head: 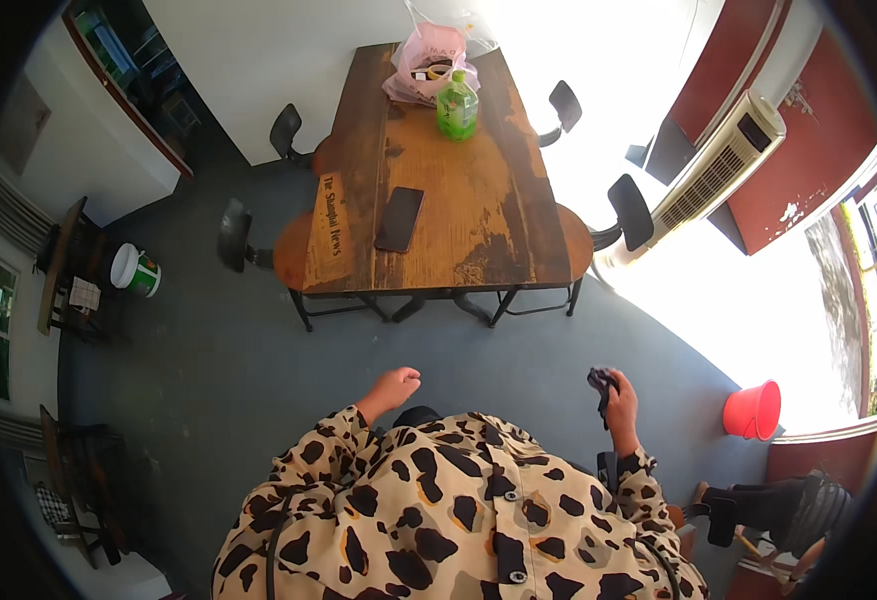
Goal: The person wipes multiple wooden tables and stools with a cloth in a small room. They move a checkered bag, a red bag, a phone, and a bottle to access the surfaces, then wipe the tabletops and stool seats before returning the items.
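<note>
My right hand (622,410) grips a crumpled dark cloth (601,386) above the grey floor, to the right of my body. In front of my waist my left hand (393,390) has its fingers curled in and shows nothing in it. A worn wooden table (457,202) stands ahead, apart from both hands. On its top lie a dark smartphone (399,219) and, farther back, a plastic bottle of green liquid (458,111). Behind the bottle sits a pink plastic bag (427,56) with a roll of tape and other items showing in its mouth.
Chairs with black backrests, one at the near left (234,235) and another at the near right (630,212), flank the table. A red bucket (752,410) and a tower air conditioner (716,172) stand right. A white-and-green bucket (135,270) is left. Another person (776,510) is at lower right.
</note>
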`<action>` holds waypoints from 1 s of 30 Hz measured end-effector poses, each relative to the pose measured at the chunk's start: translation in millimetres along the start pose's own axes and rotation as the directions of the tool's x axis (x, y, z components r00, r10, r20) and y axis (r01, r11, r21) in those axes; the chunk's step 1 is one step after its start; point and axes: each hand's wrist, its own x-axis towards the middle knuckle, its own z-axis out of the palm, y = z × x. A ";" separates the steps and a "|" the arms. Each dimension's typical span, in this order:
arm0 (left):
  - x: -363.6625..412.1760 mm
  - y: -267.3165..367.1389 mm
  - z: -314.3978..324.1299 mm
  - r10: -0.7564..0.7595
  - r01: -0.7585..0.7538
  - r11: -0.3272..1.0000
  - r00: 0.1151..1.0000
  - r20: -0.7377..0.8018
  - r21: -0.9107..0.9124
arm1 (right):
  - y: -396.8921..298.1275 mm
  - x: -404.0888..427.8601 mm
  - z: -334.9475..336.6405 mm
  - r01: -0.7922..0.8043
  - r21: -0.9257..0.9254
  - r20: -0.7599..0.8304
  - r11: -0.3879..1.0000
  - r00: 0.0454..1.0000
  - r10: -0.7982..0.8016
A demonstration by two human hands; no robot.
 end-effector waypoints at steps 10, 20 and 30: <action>116.2 144.0 -54.9 0.356 -0.356 0.932 0.860 -0.365 0.069 | -181.0 222.7 103.8 0.668 -0.160 0.343 0.727 0.728 -0.593; 240.5 150.5 -47.1 0.493 -0.164 0.817 0.696 -0.522 0.552 | -148.3 270.1 170.2 0.861 -0.095 0.595 0.499 0.451 -0.665; 252.1 153.3 -23.5 0.504 -0.068 0.822 0.551 -0.665 0.566 | -164.7 436.5 210.7 0.874 -0.031 0.634 0.486 0.393 -0.666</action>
